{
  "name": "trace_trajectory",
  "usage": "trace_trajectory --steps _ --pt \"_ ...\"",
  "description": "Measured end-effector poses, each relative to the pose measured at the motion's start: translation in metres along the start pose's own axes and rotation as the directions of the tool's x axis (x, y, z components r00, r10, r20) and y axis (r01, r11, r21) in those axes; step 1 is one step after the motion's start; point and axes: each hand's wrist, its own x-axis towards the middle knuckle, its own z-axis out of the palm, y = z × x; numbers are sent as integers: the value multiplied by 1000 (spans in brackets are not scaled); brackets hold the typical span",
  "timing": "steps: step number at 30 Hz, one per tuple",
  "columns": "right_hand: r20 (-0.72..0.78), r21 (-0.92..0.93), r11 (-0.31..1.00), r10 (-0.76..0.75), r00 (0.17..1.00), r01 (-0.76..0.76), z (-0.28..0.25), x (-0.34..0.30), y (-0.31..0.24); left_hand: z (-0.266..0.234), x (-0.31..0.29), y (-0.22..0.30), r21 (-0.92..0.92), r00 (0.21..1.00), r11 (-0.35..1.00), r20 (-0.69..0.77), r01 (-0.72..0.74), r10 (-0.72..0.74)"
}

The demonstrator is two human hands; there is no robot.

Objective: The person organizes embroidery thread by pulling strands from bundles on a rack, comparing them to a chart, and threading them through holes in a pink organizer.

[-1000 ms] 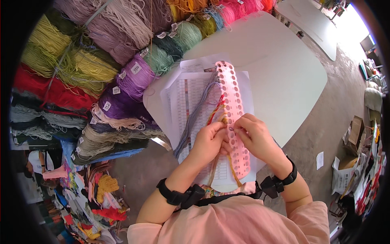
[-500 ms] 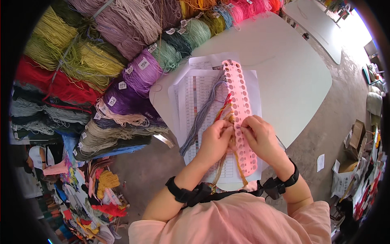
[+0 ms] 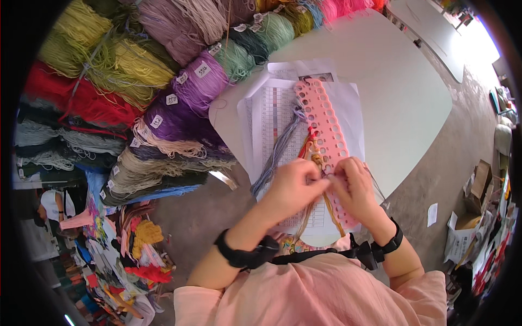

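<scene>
A long pink thread card (image 3: pixel 324 120) with holes along both edges lies slanted over printed chart sheets (image 3: pixel 267 111). Grey-blue embroidery thread (image 3: pixel 278 148) hangs from its upper left holes, with red thread (image 3: pixel 311 133) and golden thread (image 3: pixel 316 157) looped lower down. Slightly blurred, my left hand (image 3: pixel 296 183) is closed in a pinch at the card's left edge, tan strands trailing out beneath it. My right hand (image 3: pixel 354 182) bends over the card's lower part, thumb and fingers pressed together close to the left fingertips. What the right fingers pinch is hidden.
Thick bundles of coloured thread, including a purple one (image 3: pixel 202 76), are heaped along the left of the white table (image 3: pixel 397 87). Another table (image 3: pixel 429 32) stands far right. Cardboard boxes (image 3: pixel 461 231) sit on the right floor; a jumbled textile pile (image 3: pixel 147 239) fills the lower left.
The view has shifted slightly. The card has tilted more and its holes look different in angle. My hands have drawn closer together at its lower part, the left wrist turning over.
</scene>
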Motion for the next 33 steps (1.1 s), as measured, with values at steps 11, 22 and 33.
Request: trace_trajectory --steps 11,22,33 --pt "-19 -160 987 23 1000 -26 1 -3 -5 -217 -192 -74 -601 638 735 -706 -312 -307" --pt "-22 -357 838 433 901 -412 -15 -3 -22 -101 -80 -20 29 944 960 -175 -278 278" --pt "252 791 484 300 920 -374 -80 -24 -99 -16 -39 10 -423 828 845 301 -328 473"
